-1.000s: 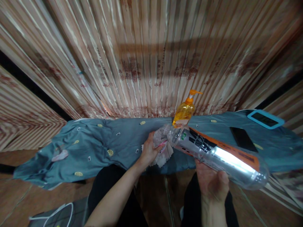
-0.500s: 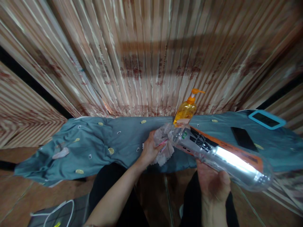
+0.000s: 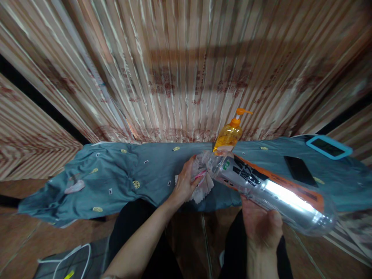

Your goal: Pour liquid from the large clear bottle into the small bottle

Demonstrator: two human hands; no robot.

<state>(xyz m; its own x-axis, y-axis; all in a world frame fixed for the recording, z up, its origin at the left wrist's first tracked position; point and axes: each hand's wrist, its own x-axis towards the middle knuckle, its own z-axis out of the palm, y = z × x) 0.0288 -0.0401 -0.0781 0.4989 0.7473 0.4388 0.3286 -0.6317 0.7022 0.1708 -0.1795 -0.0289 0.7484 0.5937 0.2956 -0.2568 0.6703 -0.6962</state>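
Clutching crumpled cloth [image 3: 204, 189] in left hand [image 3: 185, 181] at neck of clear bottle [image 3: 269, 190] — holding that from beneath, slanting down rightward, in right hand [image 3: 260, 223].

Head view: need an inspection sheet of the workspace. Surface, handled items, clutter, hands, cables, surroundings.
Surface: blue-grey patterned cloth, wrinkled at the left end.
Handled items: large clear plastic bottle with orange-and-black label, tilted; crumpled whitish sheet with zigzag edge at its narrow end, material unclear.
Clutter: yellow pump bottle with orange top, standing; flat black rectangular slab; blue-framed rectangular device with dark screen; small whitish item, far left.
Hands: left hand grips the sheet; right hand supports the bottle from below, fingers mostly hidden.
Cables: white cable, looped, lower left.
Surroundings: beige striped curtain behind; brown floor below.
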